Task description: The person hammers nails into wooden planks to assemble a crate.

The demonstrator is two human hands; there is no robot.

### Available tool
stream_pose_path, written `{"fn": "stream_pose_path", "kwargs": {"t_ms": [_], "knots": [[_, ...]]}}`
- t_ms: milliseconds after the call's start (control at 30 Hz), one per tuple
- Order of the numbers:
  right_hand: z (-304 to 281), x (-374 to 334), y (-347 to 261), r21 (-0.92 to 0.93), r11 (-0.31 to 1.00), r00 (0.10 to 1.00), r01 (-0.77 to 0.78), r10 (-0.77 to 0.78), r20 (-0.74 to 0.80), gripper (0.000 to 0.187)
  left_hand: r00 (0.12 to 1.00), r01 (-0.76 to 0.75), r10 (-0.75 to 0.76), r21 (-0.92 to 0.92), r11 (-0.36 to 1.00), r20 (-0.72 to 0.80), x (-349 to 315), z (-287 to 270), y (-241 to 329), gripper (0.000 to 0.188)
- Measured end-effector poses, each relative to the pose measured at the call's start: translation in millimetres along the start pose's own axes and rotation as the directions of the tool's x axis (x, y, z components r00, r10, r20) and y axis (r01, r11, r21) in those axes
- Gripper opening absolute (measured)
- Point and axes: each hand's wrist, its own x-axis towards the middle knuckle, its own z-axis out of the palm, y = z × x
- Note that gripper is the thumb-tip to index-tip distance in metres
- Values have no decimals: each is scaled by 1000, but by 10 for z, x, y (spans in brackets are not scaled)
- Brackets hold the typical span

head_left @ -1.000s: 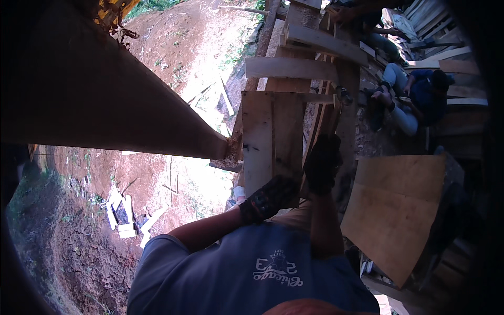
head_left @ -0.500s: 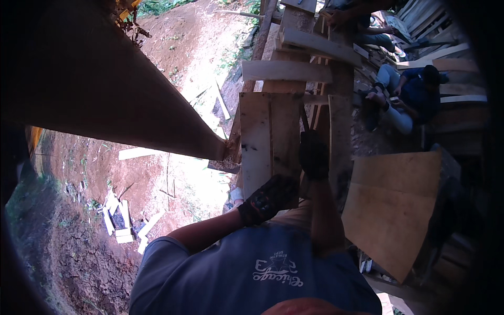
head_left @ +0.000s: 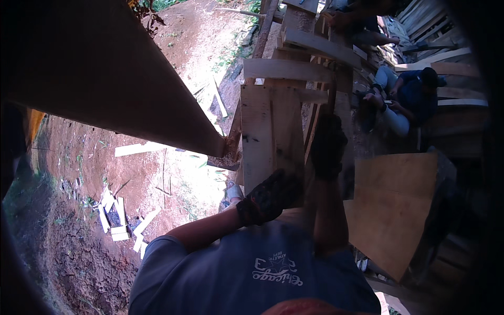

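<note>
A pale wooden panel (head_left: 257,123) made of boards lies before me on the workbench. My left hand (head_left: 270,197), in a dark glove, rests on its near end with the fingers stretched out over the wood. To the right of the panel, my gloved right hand (head_left: 328,149) is closed around a slim, dark, long-handled tool (head_left: 332,92). The tool points away from me, and its far end is too dim to make out. Across the bench beyond the panel lies a curved pale board (head_left: 286,69).
More boards (head_left: 320,44) lie farther along the bench. A person (head_left: 415,97) sits at the right, and another person (head_left: 362,26) is at the far end. A broad tan sheet (head_left: 394,210) stands at my right. A dark beam (head_left: 121,89) crosses the upper left; wood scraps (head_left: 119,233) lie below.
My right hand has moved right and slightly away from me with the tool, off the panel's middle. The left hand stays at the panel's near end, its fingers shifted slightly.
</note>
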Motion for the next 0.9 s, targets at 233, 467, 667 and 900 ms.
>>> {"fn": "stream_pose_path", "kwargs": {"t_ms": [233,467,667,900], "knots": [[901,-544,391,-83,993,963,89,-65,261,17,999,-20,20,-22,1000,25,59,-54,-27,70],[438,-375,103,-132,990,981,40,-14,192,16,978,-37,32,25,999,208,3,53,-68,75],[-118,91,-111,237,946,965,-219,175,195,15,994,-48,53,-54,997,94,-127,161,-151,68],[675,-459,191,-101,992,944,70,-33,327,16,997,-22,18,-63,998,-72,-32,122,-67,62]]}}
